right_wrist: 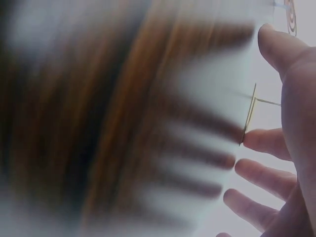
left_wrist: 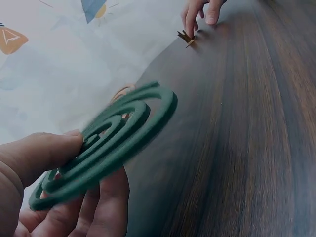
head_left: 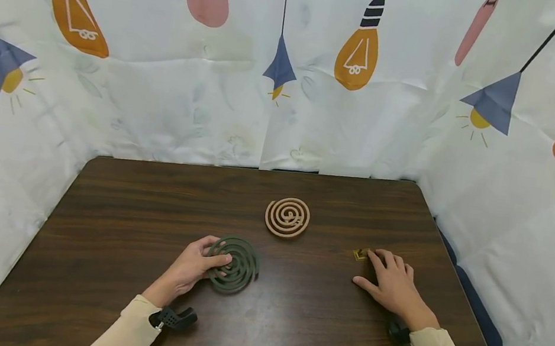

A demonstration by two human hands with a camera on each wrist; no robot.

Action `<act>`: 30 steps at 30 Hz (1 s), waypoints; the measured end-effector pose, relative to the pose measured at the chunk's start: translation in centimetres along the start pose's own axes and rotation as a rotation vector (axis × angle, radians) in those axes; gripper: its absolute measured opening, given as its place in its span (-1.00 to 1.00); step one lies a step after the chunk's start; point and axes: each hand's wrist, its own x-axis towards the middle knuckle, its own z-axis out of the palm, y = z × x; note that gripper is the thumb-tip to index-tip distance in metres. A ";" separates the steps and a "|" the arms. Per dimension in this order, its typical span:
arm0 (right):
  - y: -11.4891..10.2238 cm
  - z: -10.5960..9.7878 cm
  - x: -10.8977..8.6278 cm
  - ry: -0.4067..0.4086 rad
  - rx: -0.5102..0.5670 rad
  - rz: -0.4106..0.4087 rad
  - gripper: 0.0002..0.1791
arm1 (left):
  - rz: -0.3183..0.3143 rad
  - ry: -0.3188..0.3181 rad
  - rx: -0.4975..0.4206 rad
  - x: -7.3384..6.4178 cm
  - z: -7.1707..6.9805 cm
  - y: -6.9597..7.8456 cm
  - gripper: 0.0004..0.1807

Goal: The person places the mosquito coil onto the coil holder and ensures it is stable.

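Note:
My left hand [head_left: 190,266] grips a green mosquito coil [head_left: 237,267], thumb on its top face and fingers beneath. In the left wrist view that coil [left_wrist: 165,116] is tilted and held above the table. My right hand [head_left: 395,287] is spread low at the table's right side. Its index fingertip is right at the edge of a small gold metal coil stand [head_left: 360,255], which has an upright prong visible in the left wrist view. A tan mosquito coil [head_left: 287,217] lies flat between the hands, farther back.
The dark wood-grain table [head_left: 144,201] has rounded far corners. White cloth [head_left: 185,105] printed with lamps and bulbs surrounds it at the back and both sides. A black band [head_left: 174,318] circles the left wrist.

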 end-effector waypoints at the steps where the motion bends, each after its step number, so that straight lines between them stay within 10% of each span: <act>1: -0.1 0.1 0.0 0.000 0.003 -0.001 -0.11 | 0.001 -0.004 0.001 0.0 0.1 0.0 -0.44; 30: -3.6 1.1 0.4 0.015 0.026 -0.040 -0.13 | 0.001 -0.052 -0.044 2.4 3.0 0.4 -0.45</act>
